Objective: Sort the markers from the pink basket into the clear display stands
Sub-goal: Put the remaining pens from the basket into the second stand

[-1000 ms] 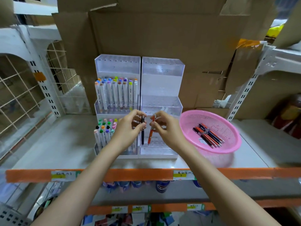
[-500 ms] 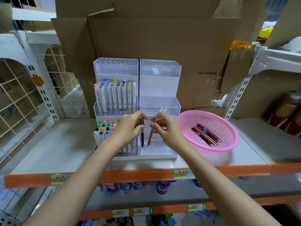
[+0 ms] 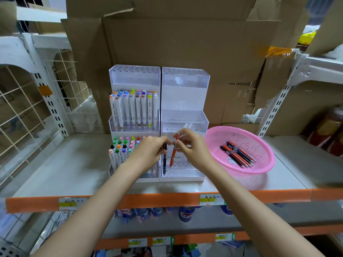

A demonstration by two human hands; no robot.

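Two clear tiered display stands sit side by side on the shelf. The left stand (image 3: pixel 134 76) holds several white markers with coloured caps on its middle and lower tiers. My left hand (image 3: pixel 148 150) pinches the top of a black pen (image 3: pixel 164 160) upright over the bottom-left corner of the right stand (image 3: pixel 185 78). My right hand (image 3: pixel 191 147) pinches an orange pen (image 3: pixel 173 154), tip down at the same bottom tier, just right of the black one. The pink basket (image 3: pixel 259 164) to the right holds several black and orange pens (image 3: pixel 237 153).
Cardboard boxes (image 3: pixel 185 39) stand behind the stands. A white wire grid (image 3: pixel 22 108) closes the left side. The shelf has an orange front edge (image 3: pixel 167 199) with price labels. Dark bottles (image 3: pixel 332 130) stand at the far right; more goods lie on the shelf below.
Both hands have stayed over the right stand's bottom tier with their pens. The pens have sunk slightly toward the tier's holes; the view has shifted a little.
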